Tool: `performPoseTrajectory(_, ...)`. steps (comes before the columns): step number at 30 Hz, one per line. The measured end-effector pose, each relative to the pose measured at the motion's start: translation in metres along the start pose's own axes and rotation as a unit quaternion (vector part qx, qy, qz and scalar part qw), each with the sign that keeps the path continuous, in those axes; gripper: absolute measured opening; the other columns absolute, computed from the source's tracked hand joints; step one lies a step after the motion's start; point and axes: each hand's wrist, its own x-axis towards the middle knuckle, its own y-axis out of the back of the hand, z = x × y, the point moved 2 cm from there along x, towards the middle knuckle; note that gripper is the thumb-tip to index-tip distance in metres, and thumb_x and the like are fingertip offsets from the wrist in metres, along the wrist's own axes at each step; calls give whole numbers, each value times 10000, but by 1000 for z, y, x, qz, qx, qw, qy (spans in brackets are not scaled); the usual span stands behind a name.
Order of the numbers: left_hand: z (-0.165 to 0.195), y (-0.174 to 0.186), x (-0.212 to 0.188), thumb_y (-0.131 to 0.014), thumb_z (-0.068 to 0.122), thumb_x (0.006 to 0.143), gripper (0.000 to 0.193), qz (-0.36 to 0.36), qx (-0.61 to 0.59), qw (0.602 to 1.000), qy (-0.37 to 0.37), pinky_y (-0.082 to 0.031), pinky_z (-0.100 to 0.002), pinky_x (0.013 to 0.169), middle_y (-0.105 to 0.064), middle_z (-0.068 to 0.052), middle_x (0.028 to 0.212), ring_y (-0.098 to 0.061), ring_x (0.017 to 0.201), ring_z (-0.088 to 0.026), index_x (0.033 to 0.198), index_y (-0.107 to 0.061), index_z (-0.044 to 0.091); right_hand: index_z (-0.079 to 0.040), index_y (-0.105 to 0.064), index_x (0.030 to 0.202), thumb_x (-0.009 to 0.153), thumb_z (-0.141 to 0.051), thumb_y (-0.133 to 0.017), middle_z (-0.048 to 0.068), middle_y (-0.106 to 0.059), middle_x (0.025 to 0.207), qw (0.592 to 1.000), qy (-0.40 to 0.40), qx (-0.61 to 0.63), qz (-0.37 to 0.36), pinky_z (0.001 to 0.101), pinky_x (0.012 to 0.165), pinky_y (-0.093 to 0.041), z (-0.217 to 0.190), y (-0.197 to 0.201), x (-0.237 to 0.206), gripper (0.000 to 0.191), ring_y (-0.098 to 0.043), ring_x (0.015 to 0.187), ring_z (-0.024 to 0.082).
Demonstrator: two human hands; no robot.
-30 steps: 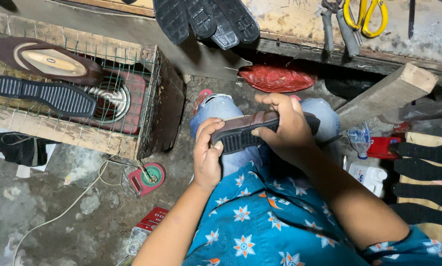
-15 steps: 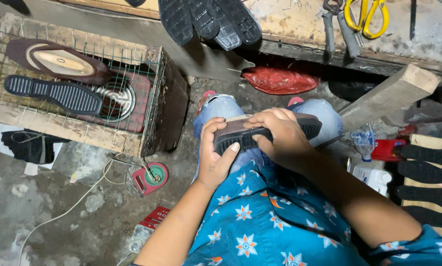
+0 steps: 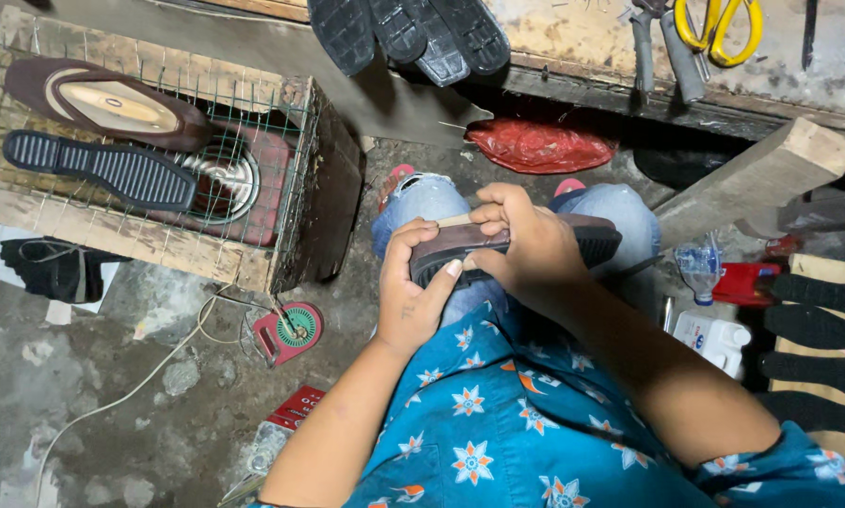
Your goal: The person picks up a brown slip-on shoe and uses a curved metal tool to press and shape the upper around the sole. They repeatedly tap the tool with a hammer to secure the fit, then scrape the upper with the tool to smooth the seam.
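Note:
A dark brown shoe (image 3: 587, 237) with a black ribbed sole lies across my knees, sole side toward me. My left hand (image 3: 413, 292) clasps its toe end, thumb pressed on the sole edge. My right hand (image 3: 526, 246) covers the middle of the shoe, fingers curled over its upper and pressing down. Both hands grip the same shoe, and much of it is hidden under them.
A wire-topped wooden box (image 3: 112, 245) at left carries a brown shoe (image 3: 112, 102) and a black sole (image 3: 98, 169) over a round heater. Black soles (image 3: 413, 33) hang off the bench edge. Pliers and yellow scissors (image 3: 719, 23) lie above. A red bag (image 3: 535, 146), wooden block (image 3: 757, 179) and bottles (image 3: 709, 310) surround me.
My hands have shifted slightly along the shoe, the left thumb now pushing at the toe edge. The view has tilted a little; the shoe stays on my knees.

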Motion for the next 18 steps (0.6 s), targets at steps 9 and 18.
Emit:
performPoseTrajectory(9, -3, -4, 13, -745, 94, 895, 372, 12, -50, 998, 47, -455, -365, 1090, -621, -145, 1279, -603, 1220, -250, 1217, -575, 19, -15, -693, 1061, 870, -93, -779, 121, -730, 990, 992, 101, 44, 65, 332, 828, -564, 2, 38, 3, 223, -733, 914, 241)
performPoseTrajectory(18, -9, -5, 17, -711, 124, 928, 363, -1, -69, 991, 117, -483, -325, 996, -633, -95, 1160, -606, 1086, -179, 1246, -566, 27, 38, -688, 1099, 835, -375, -808, 117, -603, 776, 931, 82, -333, 127, 416, 640, -489, 34, 47, -60, 505, -619, 716, 294)
